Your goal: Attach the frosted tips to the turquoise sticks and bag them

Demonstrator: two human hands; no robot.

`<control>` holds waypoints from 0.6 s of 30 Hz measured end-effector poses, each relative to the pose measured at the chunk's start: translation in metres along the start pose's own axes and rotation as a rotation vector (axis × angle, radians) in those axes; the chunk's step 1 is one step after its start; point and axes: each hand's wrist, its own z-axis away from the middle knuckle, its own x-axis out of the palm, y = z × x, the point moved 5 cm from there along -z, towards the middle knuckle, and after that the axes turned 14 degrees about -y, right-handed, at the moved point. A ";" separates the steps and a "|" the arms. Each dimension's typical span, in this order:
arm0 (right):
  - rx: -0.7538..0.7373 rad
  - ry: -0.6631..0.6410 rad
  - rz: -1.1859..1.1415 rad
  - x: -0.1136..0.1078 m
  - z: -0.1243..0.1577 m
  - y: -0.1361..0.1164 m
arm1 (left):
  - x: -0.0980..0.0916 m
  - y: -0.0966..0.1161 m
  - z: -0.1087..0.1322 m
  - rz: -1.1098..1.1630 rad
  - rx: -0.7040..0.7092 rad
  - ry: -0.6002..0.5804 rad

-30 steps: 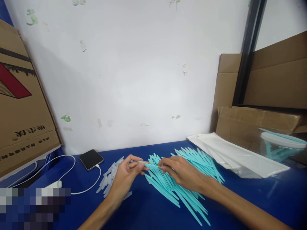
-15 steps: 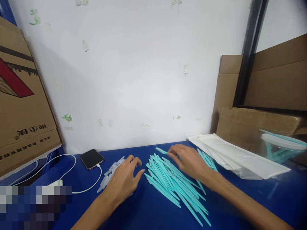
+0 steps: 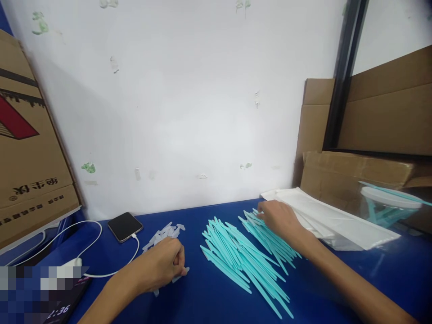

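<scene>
Low over blue bench (image 3: 197,301), left hand (image 3: 165,263) at translucent strip (image 3: 177,278), fingers curled narrow, grip unclear; right hand (image 3: 278,218) over smaller turquoise-stick pile (image 3: 270,240), fingers' state hidden.

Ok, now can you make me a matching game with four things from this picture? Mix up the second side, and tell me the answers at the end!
Things:
1. phone near the wall
2. pale see-through pieces
3. white packets
4. tub with a whitish lid

Clues:
A. has teal things showing inside
B. plugged into a white cable
C. lying flat and overlapping, near the right hand
D. in a loose pile, partly hidden by the left hand

Right pairs: 1-B, 2-D, 3-C, 4-A.
</scene>
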 end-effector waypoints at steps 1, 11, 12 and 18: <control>-0.059 -0.015 -0.012 0.000 0.002 -0.006 | 0.001 0.003 -0.002 -0.041 0.028 0.037; -0.511 -0.146 -0.080 0.013 0.020 -0.043 | 0.015 0.018 -0.022 -0.388 0.193 0.472; -0.507 -0.147 -0.077 0.013 0.020 -0.043 | 0.016 0.018 -0.022 -0.367 0.210 0.481; -0.421 -0.136 -0.104 0.015 0.018 -0.042 | 0.022 0.015 -0.026 -0.306 0.332 0.515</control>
